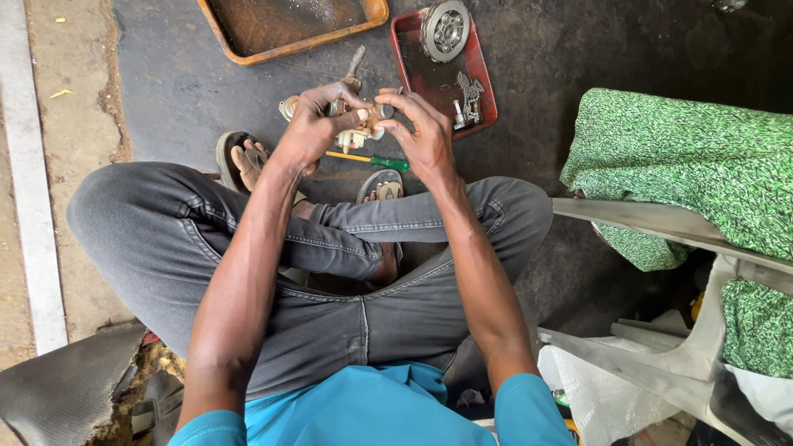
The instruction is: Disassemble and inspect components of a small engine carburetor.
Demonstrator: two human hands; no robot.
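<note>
Both my hands are raised in front of my crossed legs and close together on a small metal mechanical part [361,125] with pale and brass-coloured pieces. My left hand [318,122] wraps its left side, fingers curled over the top. My right hand [421,132] grips its right side with fingertips. A metal lever or tool handle [355,66] sticks up behind the left hand. Below the hands, on the dark floor, lies a screwdriver [372,160] with a green handle and yellow shaft.
A red tray [483,78] ahead holds a round bearing-like gear [445,30], a chain and small bolts. An orange tray [285,49] sits at the top left. A plastic chair frame [661,223] draped with green patterned cloth [702,157] stands to the right. A concrete strip runs along the left.
</note>
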